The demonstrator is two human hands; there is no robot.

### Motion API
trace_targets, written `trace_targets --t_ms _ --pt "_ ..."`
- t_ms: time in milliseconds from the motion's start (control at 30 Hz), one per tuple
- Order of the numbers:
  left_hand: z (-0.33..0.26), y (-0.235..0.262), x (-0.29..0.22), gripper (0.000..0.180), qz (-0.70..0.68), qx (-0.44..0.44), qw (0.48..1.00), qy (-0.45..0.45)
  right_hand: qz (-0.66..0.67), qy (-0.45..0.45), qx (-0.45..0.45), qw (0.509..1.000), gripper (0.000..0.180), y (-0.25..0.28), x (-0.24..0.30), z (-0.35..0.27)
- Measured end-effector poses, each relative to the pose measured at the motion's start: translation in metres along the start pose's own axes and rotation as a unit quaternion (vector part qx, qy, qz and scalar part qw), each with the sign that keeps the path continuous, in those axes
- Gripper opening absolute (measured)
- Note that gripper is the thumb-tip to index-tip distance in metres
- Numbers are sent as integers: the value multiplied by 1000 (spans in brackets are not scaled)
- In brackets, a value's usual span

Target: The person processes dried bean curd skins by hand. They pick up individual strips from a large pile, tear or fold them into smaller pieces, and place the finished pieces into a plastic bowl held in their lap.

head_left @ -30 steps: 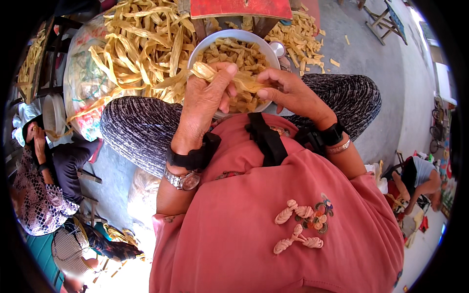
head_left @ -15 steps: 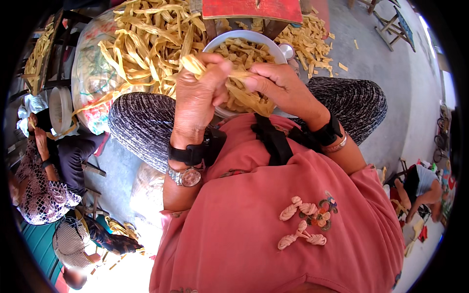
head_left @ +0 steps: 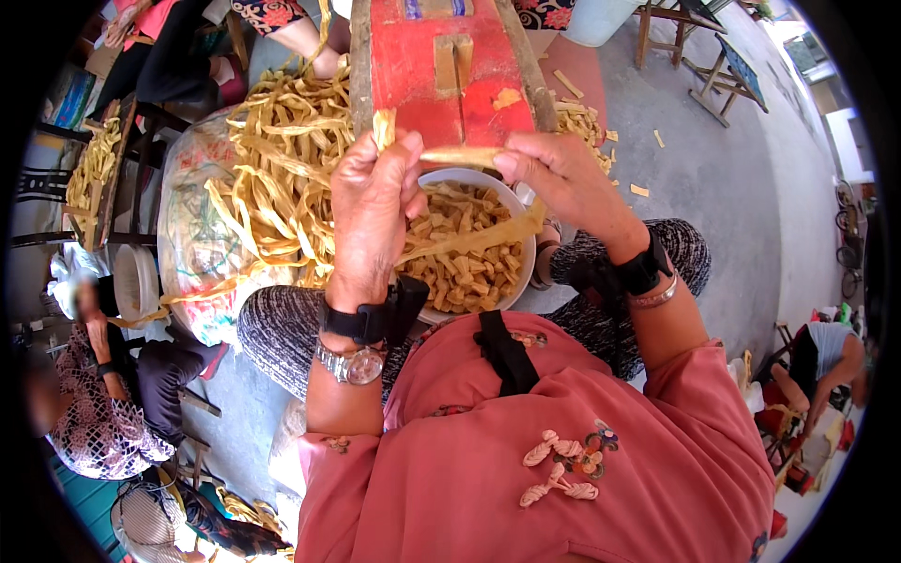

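Above a white basin point(head_left: 531, 251), my two hands hold a pale yellow, dried-looking strip point(head_left: 457, 156) stretched level between them. My left hand point(head_left: 371, 192) is closed round one end, whose tip sticks up past the thumb. Thumb and fingers of my right hand point(head_left: 563, 178) pinch the other end. A long flat tail hangs below the right hand and slants left across the basin. Short cut pieces point(head_left: 469, 267) of the same yellow stuff fill the basin. Just beyond my hands is a red bench point(head_left: 404, 75) with a slotted wooden block point(head_left: 453, 64) on it.
Long yellow strips point(head_left: 282, 169) are heaped on a clear plastic sack point(head_left: 192, 202) at left. More cut pieces point(head_left: 584, 122) lie on the floor right of the bench. Other people sit at left and across the bench. Small stools point(head_left: 727, 84) stand at far right.
Both hands have risen away from the basin toward the bench with the strip. The view has tilted up, so more of the bench and the slotted block shows.
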State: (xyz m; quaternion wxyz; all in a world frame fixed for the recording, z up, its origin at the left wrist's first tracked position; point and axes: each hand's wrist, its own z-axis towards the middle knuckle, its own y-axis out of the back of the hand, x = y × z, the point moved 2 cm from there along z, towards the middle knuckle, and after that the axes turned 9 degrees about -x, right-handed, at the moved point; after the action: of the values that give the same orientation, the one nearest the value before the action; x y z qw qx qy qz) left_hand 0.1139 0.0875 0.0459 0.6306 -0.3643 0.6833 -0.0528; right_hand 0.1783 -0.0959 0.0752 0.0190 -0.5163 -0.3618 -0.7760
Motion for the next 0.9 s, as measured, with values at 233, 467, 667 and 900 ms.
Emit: trace_targets --t_ms 233,467,667,900 --pt "50 -30 -16 7 153 9 983 -102 -106 91 -118 983 32 23 -10 46" --pt "45 -11 -1 14 414 -63 855 -305 -38 -25 -62 997 30 10 -37 8" --pt "-39 18 56 24 442 94 891 31 137 -58 -62 987 30 0 -16 -30" --pt "-73 41 87 42 16 105 961 254 248 -11 114 962 35 -53 18 -70"
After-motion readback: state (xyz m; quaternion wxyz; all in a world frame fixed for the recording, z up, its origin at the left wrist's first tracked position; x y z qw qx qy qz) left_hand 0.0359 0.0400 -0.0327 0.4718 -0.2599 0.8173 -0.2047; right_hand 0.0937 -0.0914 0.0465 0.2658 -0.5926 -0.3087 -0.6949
